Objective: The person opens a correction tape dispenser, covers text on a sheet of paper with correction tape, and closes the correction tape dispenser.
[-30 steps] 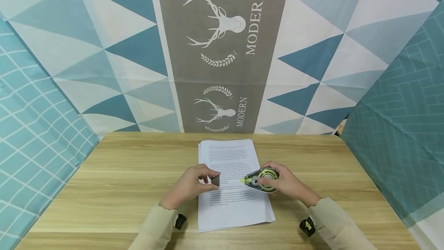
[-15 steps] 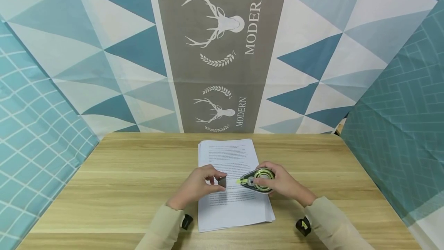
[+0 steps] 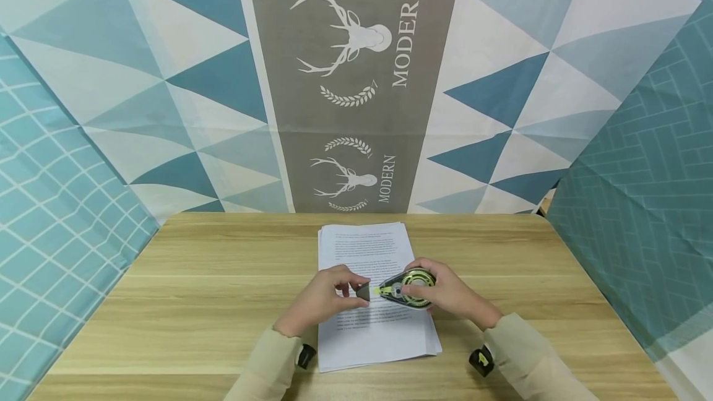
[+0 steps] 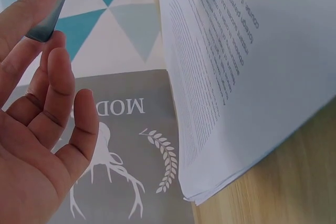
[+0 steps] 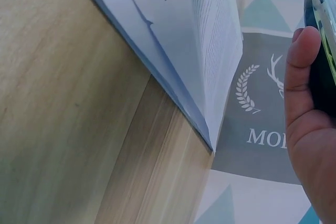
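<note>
Between thumb and fingers, my left hand (image 3: 325, 297) pinches a small dark grey cap (image 3: 363, 291) above the printed pages. My right hand (image 3: 458, 297) grips a black and yellow-green correction tape (image 3: 413, 288), thumb on its side and its light green tip pointing left. Cap and tip are almost together; whether they touch I cannot tell. In the left wrist view the wedge-shaped cap (image 4: 50, 20) shows between thumb and fingertip, the other fingers loosely curled. The right wrist view has the correction tape (image 5: 320, 56) cut off by the frame edge.
A stack of printed paper (image 3: 379, 348) lies on the wooden table (image 3: 223, 302) beneath both hands, its sheets slightly uneven. Behind the table hangs a patterned cloth (image 3: 356, 98) with deer heads and triangles. Blue tiled sheets flank the left and right sides.
My left hand has moved right with the cap, and my right hand has moved slightly left with the correction tape. The gap between cap and tip has narrowed greatly.
</note>
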Action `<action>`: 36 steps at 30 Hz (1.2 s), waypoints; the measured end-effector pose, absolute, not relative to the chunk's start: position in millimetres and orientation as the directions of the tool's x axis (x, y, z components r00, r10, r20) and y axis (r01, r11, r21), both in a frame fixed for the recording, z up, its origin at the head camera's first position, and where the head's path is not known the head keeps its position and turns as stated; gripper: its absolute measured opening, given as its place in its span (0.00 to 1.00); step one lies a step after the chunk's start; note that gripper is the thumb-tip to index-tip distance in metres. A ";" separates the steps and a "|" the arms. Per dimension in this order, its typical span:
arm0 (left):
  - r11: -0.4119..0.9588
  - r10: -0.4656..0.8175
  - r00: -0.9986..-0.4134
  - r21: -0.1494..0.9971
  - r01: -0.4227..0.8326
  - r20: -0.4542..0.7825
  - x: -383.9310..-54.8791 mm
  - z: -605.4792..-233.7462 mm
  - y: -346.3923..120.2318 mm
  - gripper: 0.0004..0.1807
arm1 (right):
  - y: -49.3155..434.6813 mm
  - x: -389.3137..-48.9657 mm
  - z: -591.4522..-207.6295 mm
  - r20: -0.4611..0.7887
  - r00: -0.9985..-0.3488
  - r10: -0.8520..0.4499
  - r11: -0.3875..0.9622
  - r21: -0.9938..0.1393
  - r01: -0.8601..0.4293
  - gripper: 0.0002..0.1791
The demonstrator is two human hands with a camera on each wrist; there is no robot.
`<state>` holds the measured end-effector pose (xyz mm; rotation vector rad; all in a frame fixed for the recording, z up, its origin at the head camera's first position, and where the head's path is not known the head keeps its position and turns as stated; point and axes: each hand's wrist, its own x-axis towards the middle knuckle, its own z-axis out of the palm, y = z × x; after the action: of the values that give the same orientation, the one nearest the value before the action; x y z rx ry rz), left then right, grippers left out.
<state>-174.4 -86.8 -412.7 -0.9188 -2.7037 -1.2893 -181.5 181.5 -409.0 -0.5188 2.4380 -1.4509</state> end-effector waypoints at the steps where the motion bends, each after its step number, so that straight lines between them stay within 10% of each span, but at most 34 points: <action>1: 0.485 0.504 -0.826 0.709 0.512 0.252 -174.4 -412.6 -86.3 0.18 | 180.9 -181.6 -409.2 -0.037 -0.903 -0.428 0.438 -0.882 -0.172 0.20; 36: 0.496 0.531 -0.804 0.670 0.552 0.269 -177.1 -413.3 -77.5 0.19 | 173.9 -182.8 -413.0 -0.025 -0.885 -0.465 0.414 -0.890 -0.192 0.20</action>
<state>-177.1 -77.5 -413.3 -0.9752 -2.6933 -1.2215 -182.8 173.9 -413.0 -0.5731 2.4042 -1.4590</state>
